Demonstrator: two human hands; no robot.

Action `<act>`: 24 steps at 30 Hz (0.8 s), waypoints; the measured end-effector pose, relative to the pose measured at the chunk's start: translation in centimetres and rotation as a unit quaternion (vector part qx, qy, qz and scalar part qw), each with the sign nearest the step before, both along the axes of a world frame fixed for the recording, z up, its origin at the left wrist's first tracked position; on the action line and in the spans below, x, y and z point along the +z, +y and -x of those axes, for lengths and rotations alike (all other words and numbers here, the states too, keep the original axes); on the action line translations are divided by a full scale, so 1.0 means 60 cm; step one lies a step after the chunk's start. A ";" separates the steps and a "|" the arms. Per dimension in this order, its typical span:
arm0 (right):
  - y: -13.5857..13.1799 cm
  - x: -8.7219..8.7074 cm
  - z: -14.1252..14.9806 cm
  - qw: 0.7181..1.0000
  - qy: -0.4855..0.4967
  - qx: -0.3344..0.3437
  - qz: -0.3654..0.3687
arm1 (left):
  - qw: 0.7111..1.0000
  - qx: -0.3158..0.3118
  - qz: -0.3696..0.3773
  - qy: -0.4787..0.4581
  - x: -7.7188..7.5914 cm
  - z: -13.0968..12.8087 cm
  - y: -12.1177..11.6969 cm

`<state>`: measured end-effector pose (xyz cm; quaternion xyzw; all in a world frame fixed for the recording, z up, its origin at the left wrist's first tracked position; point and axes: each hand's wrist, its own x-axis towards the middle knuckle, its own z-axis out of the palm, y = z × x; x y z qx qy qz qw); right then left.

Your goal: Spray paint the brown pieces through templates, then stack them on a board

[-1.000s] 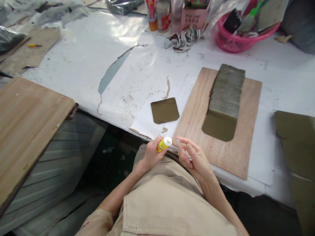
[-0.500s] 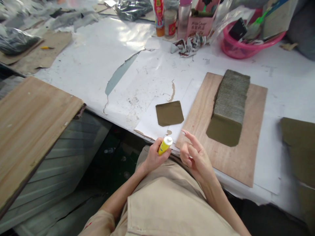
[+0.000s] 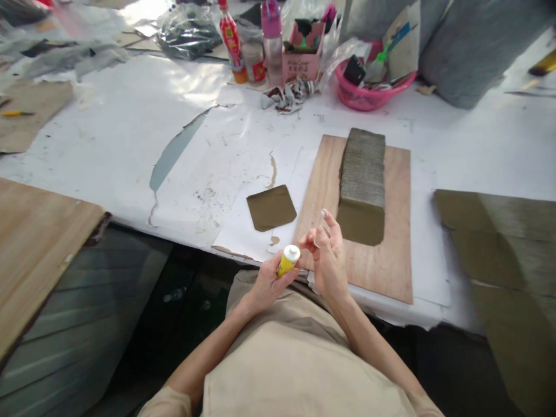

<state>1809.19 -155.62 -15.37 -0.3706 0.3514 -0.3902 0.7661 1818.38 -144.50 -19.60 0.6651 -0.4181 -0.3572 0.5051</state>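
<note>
A yellow glue stick (image 3: 286, 262) with a white top stands upright in my left hand (image 3: 268, 282), whose fingers are wrapped round it near the table's front edge. Just to its right is my right hand (image 3: 329, 263), index finger raised and the other fingers curled toward the thumb. Something small and pale may be pinched there, but I cannot make it out. A flat olive square with cut corners (image 3: 271, 208) lies on white paper beyond my hands. On a wooden board (image 3: 393, 266) to the right rests a leaning stack of similar olive pieces (image 3: 364, 174).
At the back are a pink basin (image 3: 373, 101) of odds and ends, a pink box (image 3: 300, 66), bottles and a crumpled wrapper (image 3: 289, 95). Olive sheets (image 3: 490, 255) hang over the edge at right. A wooden panel (image 3: 43, 231) juts in at left, beside a dark gap.
The view has swung to the right, so things on the table appear further left. My right hand has risen and turned, coming closer to the glue stick, which my left hand keeps holding.
</note>
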 end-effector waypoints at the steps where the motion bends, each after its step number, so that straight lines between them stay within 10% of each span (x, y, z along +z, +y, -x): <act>1: -0.002 -0.002 -0.001 1.000 -0.004 -0.003 0.007 | 1.000 0.001 0.006 -0.028 -0.002 0.002 -0.004; 7: -0.006 -0.014 -0.004 1.000 -0.025 -0.001 -0.018 | 0.986 0.029 0.086 -0.141 -0.018 0.017 -0.029; 24: -0.031 0.016 0.012 0.999 -0.033 -0.036 0.021 | 0.992 -0.042 0.084 -0.080 -0.027 0.033 -0.086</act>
